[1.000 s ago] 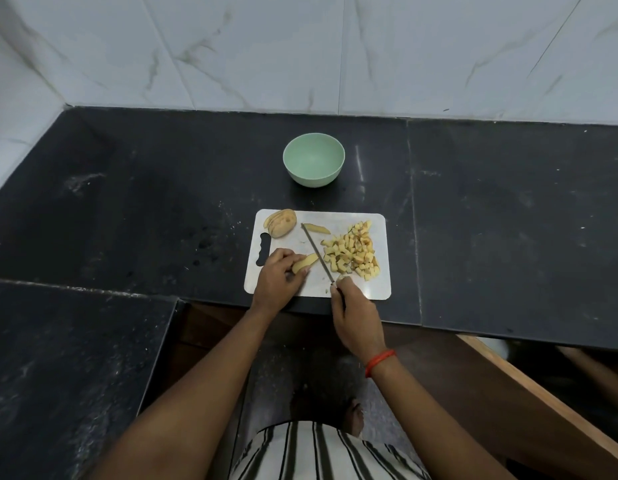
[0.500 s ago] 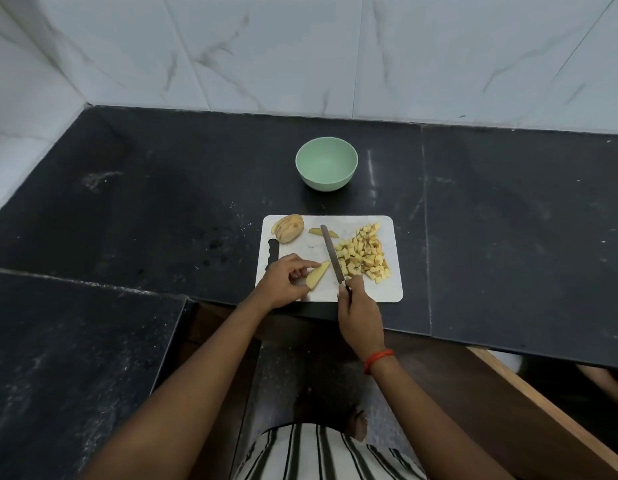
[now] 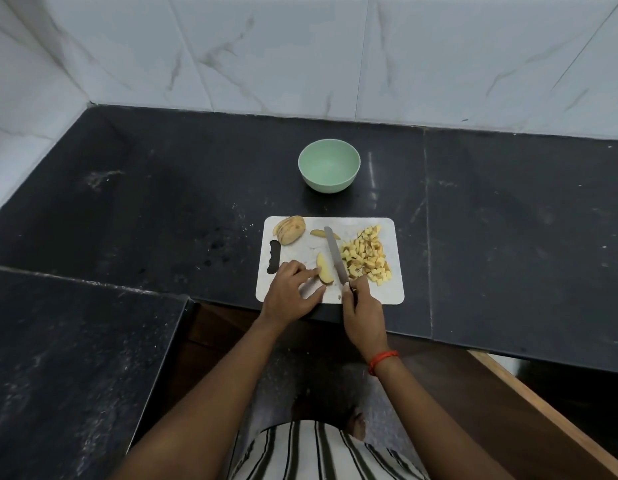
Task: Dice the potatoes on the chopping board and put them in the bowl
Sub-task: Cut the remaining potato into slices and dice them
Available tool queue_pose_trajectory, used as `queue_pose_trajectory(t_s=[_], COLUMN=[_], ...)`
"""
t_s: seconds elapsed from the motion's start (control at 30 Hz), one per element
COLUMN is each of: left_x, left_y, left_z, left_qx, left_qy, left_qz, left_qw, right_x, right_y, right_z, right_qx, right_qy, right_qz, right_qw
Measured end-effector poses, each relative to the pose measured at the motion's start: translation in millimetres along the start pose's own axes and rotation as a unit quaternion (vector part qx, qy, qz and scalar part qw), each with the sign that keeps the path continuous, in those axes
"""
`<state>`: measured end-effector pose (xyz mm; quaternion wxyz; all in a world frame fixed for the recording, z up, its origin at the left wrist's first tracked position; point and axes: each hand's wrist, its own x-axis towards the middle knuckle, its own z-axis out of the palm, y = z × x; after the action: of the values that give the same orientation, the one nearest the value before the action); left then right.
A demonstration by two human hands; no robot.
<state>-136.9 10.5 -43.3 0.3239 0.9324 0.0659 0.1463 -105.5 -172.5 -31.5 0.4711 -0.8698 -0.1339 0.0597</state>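
White plastic chopping board (image 3: 383, 294) bears a pale yellow potato wedge (image 3: 324, 268) pinched by the left hand (image 3: 288, 292), while the right hand (image 3: 363, 310) grips a grey-bladed knife (image 3: 335, 256) beside it.

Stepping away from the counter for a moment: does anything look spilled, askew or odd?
Nothing stands out. The diced potato is heaped on the chopping board, the bowl stands upright and empty behind it, and the right hand holds the knife beside a potato wedge.
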Motion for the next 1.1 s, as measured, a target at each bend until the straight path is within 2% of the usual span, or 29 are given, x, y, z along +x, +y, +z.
queue_pose_trajectory(t_s=[0.1,0.23,0.57,1.1], left_x=[1,1,2,4], left_y=[-1,-1,-1,1], left_z=[-2,1,1,1], left_qx=[-0.007,-0.001,-0.001,0.019], left_qy=[-0.004,0.012,0.02,0.016], left_qz=[0.0,0.004,0.029,0.019], left_qw=[1.0,1.0,0.999,1.0], right_x=[-3,-10,-5,0], right_y=[-1,-6,-12,-25], right_z=[6,21,21,26], right_qx=[-0.083,-0.228,-0.236,-0.269], right_qy=[-0.03,-0.021,-0.039,-0.058], right_qz=[-0.021,-0.048,-0.038,-0.036], right_qw=[0.996,0.972,0.97,0.961])
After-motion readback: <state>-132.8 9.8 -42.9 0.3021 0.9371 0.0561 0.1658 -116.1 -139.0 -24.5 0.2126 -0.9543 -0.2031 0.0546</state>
